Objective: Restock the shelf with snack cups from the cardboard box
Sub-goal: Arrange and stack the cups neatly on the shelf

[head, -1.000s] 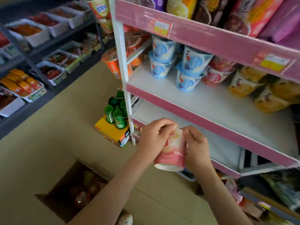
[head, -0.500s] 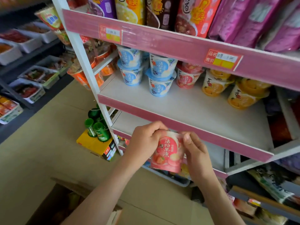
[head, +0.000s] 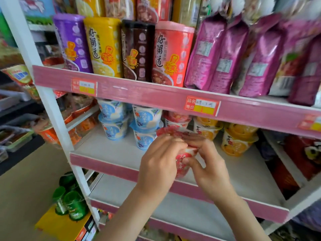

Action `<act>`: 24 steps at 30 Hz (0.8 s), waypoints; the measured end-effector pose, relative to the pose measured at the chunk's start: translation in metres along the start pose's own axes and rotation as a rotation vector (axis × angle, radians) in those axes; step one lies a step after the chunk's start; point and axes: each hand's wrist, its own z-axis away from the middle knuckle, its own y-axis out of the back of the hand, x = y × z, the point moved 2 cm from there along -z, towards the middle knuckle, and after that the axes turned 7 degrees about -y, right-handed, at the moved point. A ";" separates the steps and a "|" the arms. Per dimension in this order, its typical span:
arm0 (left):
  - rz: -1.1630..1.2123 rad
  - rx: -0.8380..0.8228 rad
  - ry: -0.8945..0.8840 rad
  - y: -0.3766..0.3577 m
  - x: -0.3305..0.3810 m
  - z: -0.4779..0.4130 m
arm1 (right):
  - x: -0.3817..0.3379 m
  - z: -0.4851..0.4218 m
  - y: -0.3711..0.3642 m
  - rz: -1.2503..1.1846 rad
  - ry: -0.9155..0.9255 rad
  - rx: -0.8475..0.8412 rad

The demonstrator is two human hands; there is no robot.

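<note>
Both hands grip one red snack cup (head: 182, 164) between them in the head view, left hand (head: 159, 164) wrapping its left side, right hand (head: 208, 167) pinching its rim, just above the middle shelf (head: 112, 150). Blue cups (head: 114, 122) and orange cups (head: 238, 141) already stand behind. This cup appears not yet set down; the cardboard box is out of sight.
</note>
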 end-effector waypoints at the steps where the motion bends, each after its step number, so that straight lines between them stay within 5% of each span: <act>1: 0.010 -0.006 -0.023 -0.007 -0.005 0.002 | 0.008 -0.001 0.001 0.038 0.015 0.017; 7: 0.041 -0.210 -0.130 -0.045 -0.032 0.023 | 0.057 -0.005 0.000 0.237 0.099 0.021; 24: -0.032 -0.140 0.037 -0.069 -0.063 0.051 | 0.077 -0.014 -0.036 0.429 0.150 0.129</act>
